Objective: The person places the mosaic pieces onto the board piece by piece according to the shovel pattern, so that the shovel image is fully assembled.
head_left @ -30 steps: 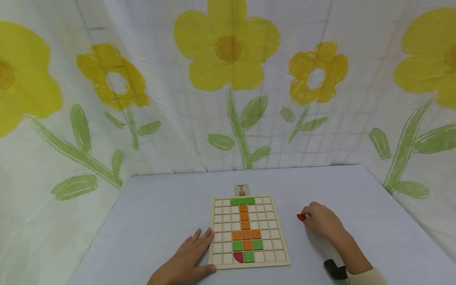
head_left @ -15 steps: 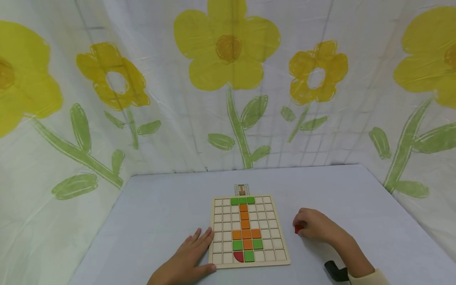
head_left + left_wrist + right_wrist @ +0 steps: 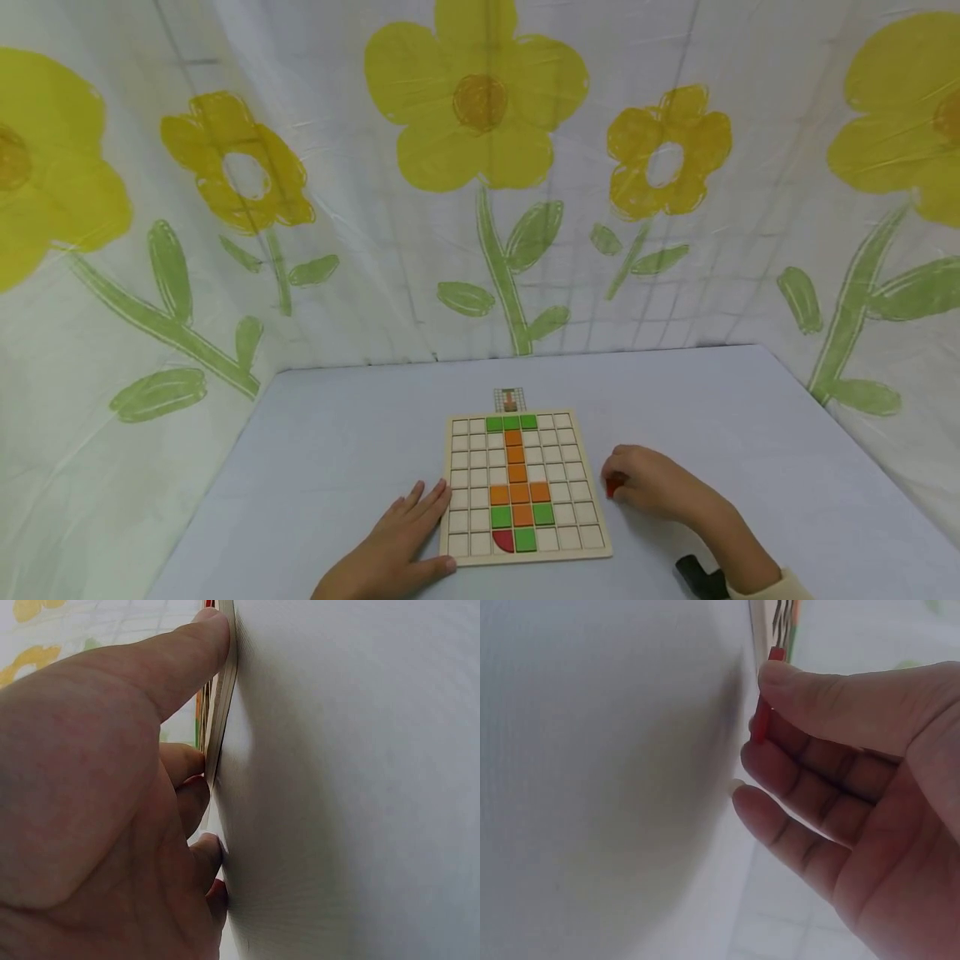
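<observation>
A wooden grid board [image 3: 566, 517] lies on the table, with green tiles [image 3: 526, 540], orange tiles [image 3: 519, 493] and one red quarter-round tile [image 3: 503, 541] set in its squares. My left hand [image 3: 393, 542] rests at the board's left edge, fingers extended; in the left wrist view the thumb [image 3: 202, 645] touches the board's side. Just right of the board, my right hand [image 3: 651, 483] pinches a small red tile [image 3: 614, 485] between thumb and fingers. The right wrist view shows this red tile [image 3: 762, 720] edge-on, so its full outline is hidden.
A small pattern card [image 3: 510, 400] lies at the board's far edge. Behind the white table [image 3: 360, 433] hangs a curtain [image 3: 337, 275] printed with yellow flowers. A black band-like object [image 3: 701, 577] sits by the right wrist.
My right hand has moved left and slightly nearer with the red tile, toward the board. The tile has turned in the fingers. My left hand and the board look unmoved.
</observation>
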The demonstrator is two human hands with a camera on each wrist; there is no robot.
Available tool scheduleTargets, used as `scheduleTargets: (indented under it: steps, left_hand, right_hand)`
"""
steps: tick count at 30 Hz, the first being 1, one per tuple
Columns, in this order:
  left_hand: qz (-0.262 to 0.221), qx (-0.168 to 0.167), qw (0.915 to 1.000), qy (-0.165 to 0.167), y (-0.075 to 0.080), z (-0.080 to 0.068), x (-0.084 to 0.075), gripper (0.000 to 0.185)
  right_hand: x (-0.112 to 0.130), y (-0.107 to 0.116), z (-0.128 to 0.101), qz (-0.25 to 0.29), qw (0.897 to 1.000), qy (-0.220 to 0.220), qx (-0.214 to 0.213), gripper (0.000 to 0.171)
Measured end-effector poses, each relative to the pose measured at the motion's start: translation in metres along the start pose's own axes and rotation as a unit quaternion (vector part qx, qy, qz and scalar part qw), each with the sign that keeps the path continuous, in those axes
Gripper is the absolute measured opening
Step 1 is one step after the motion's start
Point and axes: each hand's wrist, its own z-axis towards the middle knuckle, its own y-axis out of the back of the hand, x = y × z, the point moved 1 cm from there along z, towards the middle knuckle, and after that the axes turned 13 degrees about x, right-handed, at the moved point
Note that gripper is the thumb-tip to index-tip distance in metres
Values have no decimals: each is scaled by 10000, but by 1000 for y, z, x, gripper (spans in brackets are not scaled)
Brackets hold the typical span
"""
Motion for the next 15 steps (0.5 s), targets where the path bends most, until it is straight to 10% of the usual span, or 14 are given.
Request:
scheduleTargets:
  steps: [15]
  left_hand:
    - [-104, 11, 9999, 59, 0, 0, 1, 89]
  right_hand:
    - [28, -10, 6, -32, 9986, 453, 264, 15]
